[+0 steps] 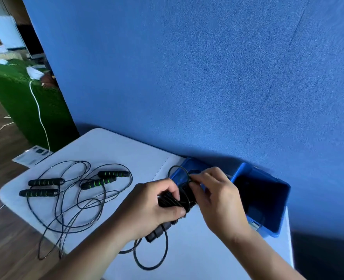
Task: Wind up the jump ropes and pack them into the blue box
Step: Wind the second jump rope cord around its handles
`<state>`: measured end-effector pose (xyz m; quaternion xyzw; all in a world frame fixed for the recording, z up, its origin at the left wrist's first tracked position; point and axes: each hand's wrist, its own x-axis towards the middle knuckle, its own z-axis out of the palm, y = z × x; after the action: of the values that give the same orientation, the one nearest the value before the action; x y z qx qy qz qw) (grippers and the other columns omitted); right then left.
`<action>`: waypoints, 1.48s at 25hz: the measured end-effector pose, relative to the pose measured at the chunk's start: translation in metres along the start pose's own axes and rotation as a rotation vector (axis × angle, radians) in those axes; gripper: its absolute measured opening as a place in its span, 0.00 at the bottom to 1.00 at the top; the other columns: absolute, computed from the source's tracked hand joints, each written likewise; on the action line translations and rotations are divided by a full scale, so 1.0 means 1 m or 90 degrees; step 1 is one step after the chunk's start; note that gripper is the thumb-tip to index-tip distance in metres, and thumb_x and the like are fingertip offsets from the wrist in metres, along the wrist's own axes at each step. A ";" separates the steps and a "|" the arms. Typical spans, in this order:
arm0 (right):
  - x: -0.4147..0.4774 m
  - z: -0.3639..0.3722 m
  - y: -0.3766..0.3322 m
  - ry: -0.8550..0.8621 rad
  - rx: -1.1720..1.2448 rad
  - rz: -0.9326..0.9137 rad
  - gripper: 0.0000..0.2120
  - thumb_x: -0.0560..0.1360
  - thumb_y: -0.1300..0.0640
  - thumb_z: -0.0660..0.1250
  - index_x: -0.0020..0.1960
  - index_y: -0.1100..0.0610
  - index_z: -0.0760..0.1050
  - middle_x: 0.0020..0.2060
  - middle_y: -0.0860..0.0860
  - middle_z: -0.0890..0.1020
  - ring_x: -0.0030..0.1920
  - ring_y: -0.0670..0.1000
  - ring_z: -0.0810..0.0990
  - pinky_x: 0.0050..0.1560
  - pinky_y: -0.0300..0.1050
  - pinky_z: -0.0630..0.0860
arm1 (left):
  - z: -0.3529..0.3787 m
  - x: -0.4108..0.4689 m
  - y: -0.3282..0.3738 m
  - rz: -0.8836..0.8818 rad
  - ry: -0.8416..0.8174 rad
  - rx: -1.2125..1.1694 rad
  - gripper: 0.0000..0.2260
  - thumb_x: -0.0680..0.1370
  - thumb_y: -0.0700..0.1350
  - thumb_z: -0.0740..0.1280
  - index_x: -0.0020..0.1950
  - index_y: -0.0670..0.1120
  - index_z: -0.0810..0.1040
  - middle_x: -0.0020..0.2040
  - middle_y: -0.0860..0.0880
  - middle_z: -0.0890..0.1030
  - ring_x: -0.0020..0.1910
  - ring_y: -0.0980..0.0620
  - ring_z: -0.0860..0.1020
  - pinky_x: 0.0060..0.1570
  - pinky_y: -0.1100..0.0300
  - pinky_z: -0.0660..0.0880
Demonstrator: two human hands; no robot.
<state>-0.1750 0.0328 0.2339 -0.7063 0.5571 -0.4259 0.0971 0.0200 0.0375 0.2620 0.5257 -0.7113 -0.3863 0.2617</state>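
Note:
My left hand (153, 207) grips the black handles of a jump rope (177, 201) with cord wound around them. My right hand (215, 193) pinches a thin loop of that cord just above the handles. A slack length of the same cord (157, 257) hangs down onto the white table (116, 150). Two more jump ropes lie unwound on the table's left, their cords tangled: one pair of black, green-striped handles (42, 186) at the far left and another pair (106, 178) nearer the middle. The open blue box (268, 201) stands at the right against the wall, its lid (189, 168) behind my hands.
A blue wall (207, 77) rises right behind the table. The table's left and front edges drop to a wooden floor (1, 239). A green mat (15, 93), a white cable (40, 116) and a leaflet (31, 156) lie beyond the left edge.

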 end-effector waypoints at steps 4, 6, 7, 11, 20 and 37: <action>0.005 -0.002 0.003 -0.037 0.043 -0.023 0.08 0.77 0.63 0.71 0.49 0.53 0.85 0.44 0.46 0.77 0.42 0.45 0.79 0.41 0.34 0.74 | 0.001 -0.004 0.003 -0.002 -0.013 -0.023 0.09 0.73 0.47 0.77 0.45 0.52 0.77 0.31 0.55 0.82 0.23 0.60 0.75 0.25 0.67 0.69; 0.006 -0.003 0.002 -0.032 0.044 -0.023 0.07 0.76 0.63 0.72 0.51 0.52 0.85 0.43 0.45 0.78 0.42 0.44 0.79 0.42 0.33 0.74 | 0.000 -0.003 0.003 0.003 -0.009 -0.011 0.09 0.73 0.48 0.77 0.46 0.52 0.78 0.33 0.54 0.84 0.25 0.59 0.76 0.27 0.63 0.72; 0.006 -0.003 0.001 -0.019 0.040 -0.027 0.08 0.75 0.62 0.74 0.52 0.52 0.85 0.43 0.44 0.79 0.41 0.43 0.79 0.42 0.31 0.73 | -0.001 -0.003 0.003 0.004 -0.002 0.002 0.10 0.72 0.49 0.78 0.46 0.53 0.78 0.35 0.54 0.84 0.27 0.58 0.78 0.29 0.60 0.75; 0.001 -0.008 -0.007 -0.035 0.022 -0.072 0.10 0.75 0.62 0.73 0.52 0.49 0.81 0.43 0.42 0.82 0.42 0.42 0.80 0.44 0.33 0.76 | -0.001 -0.003 0.005 -0.037 -0.006 -0.049 0.09 0.73 0.46 0.77 0.46 0.50 0.77 0.32 0.46 0.83 0.23 0.46 0.75 0.24 0.56 0.73; 0.000 -0.012 -0.014 -0.267 -0.131 -0.198 0.12 0.72 0.55 0.61 0.48 0.48 0.82 0.45 0.42 0.82 0.45 0.51 0.78 0.44 0.46 0.78 | 0.002 -0.006 0.009 -0.053 0.014 0.037 0.08 0.71 0.49 0.76 0.45 0.52 0.79 0.30 0.54 0.83 0.23 0.60 0.76 0.25 0.68 0.69; -0.042 -0.019 -0.024 -0.174 0.167 -0.092 0.10 0.68 0.62 0.70 0.35 0.51 0.72 0.51 0.42 0.77 0.55 0.48 0.78 0.51 0.42 0.74 | -0.003 0.006 -0.038 -0.130 0.123 -0.113 0.11 0.71 0.43 0.78 0.43 0.48 0.75 0.35 0.47 0.85 0.29 0.50 0.80 0.32 0.57 0.74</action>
<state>-0.1723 0.0843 0.2401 -0.7767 0.4265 -0.4011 0.2325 0.0413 0.0250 0.2321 0.6048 -0.5887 -0.4196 0.3339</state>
